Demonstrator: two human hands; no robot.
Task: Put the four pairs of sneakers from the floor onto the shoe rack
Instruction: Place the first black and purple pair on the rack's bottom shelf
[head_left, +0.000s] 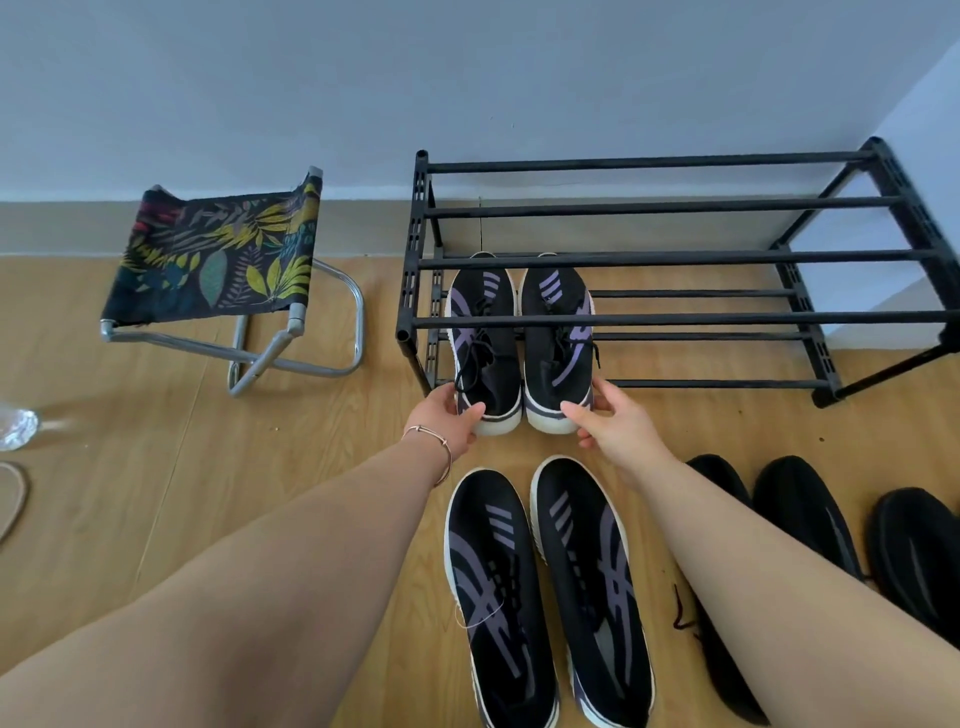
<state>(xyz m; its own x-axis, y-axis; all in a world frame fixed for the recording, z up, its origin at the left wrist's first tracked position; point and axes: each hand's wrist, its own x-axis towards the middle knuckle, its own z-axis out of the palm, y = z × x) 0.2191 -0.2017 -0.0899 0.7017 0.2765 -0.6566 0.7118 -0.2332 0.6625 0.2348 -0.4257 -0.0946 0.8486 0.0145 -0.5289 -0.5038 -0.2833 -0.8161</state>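
Note:
A black two-tier shoe rack (675, 257) stands against the wall. On the left end of its lower tier sits a pair of black sneakers with purple stripes, toes toward the wall. My left hand (449, 418) grips the heel of the left sneaker (485, 348). My right hand (615, 421) grips the heel of the right sneaker (558, 338). A second black and purple pair (545, 587) lies on the floor just below my hands. Plain black sneakers (805, 514) lie on the floor at the right, partly hidden by my right arm.
A folding stool (218, 260) with a leaf-print seat stands left of the rack. The rack's upper tier and the right part of the lower tier hold nothing. A shiny object (18, 428) and a sandal edge (13, 499) lie at the far left on the wooden floor.

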